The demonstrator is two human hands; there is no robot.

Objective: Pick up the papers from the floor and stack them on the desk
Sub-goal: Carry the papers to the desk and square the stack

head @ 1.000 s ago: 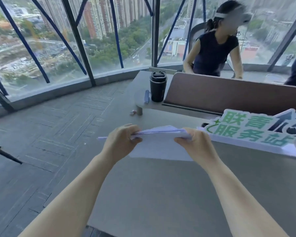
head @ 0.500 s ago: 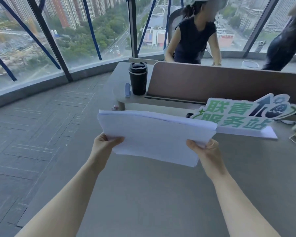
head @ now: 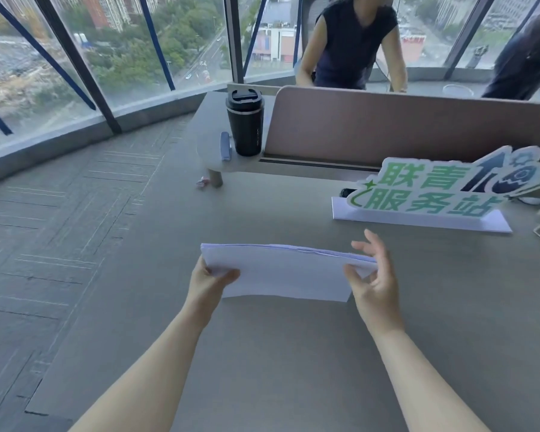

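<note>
The stack of papers (head: 286, 271) sits low over the grey desk (head: 293, 369), its left corner pinched by the left hand (head: 208, 283). The right hand (head: 376, 280) is at the right corner with fingers spread loose. Beyond stand a green-lettered sign (head: 434, 191), a black tumbler (head: 245, 123) and a brown divider (head: 402, 126).

floor (head: 60, 244): grey carpet tiles | windows (head: 122, 51): slanted, daylit | divider (head: 402, 126): brown

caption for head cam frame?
Left hand grips paper stack over the desk; right hand loosens.
</note>
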